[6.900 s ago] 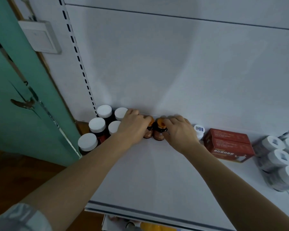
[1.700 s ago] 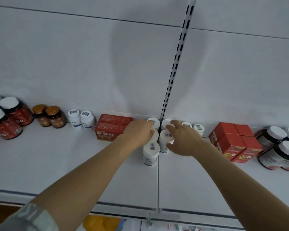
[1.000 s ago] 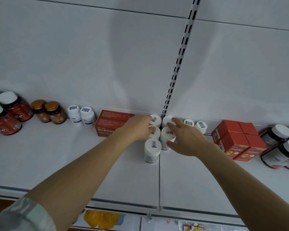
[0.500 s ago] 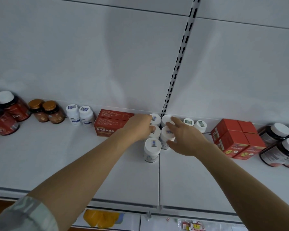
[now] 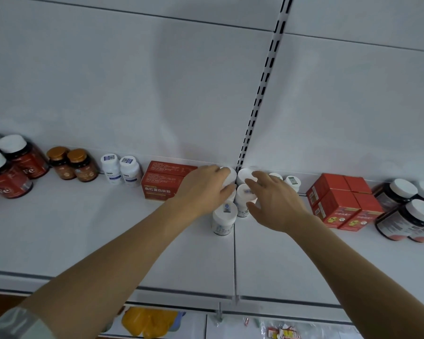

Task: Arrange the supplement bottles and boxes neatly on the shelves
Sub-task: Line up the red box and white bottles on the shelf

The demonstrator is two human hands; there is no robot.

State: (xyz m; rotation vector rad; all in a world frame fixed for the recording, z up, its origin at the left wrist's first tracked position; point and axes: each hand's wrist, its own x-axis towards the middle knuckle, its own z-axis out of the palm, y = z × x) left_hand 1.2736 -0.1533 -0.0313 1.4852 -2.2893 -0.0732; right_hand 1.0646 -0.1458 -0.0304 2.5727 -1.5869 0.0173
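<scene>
Left hand [image 5: 203,185] grips rear white plastic bottle [image 5: 229,176]; right hand [image 5: 274,200], fingers spread, touches the neighbouring white bottle [image 5: 245,195], prob. to square the cluster.

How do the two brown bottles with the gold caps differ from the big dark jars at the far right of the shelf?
The gold-capped brown bottles have shiny gold lids; the dark jars at the far right have plain white lids. The brown bottles look smaller and slimmer, the dark jars broader. The brown bottles are a side-by-side pair near the back wall; the dark jars sit in a deeper cluster reaching further forward. Both groups stand upright on the same white shelf.
</scene>
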